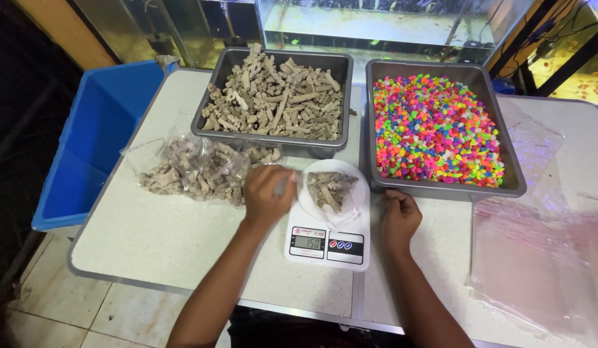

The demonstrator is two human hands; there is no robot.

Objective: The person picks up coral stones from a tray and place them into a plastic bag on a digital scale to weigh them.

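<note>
While the left hand [265,196] rests half closed at 9 o'clock of the white bowl [333,191], seemingly pinching a small pale piece, the right hand [397,218] lies curled on the table [183,232] at 3 o'clock of the scale [326,243], holding nothing. The bowl of coral pieces [330,188] sits on the scale, just below the two grey trays [441,187]. Open table remains at 7 o'clock; bagged coral [194,169] lies at 10 o'clock, clear bags [537,258] at 4 o'clock.

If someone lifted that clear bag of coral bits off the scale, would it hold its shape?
Probably not: the clear bag looks thin and floppy, so it would likely sag. The coral bits look rough and branchy, so they may snag or crumble. It seems light for its bulk.
</note>
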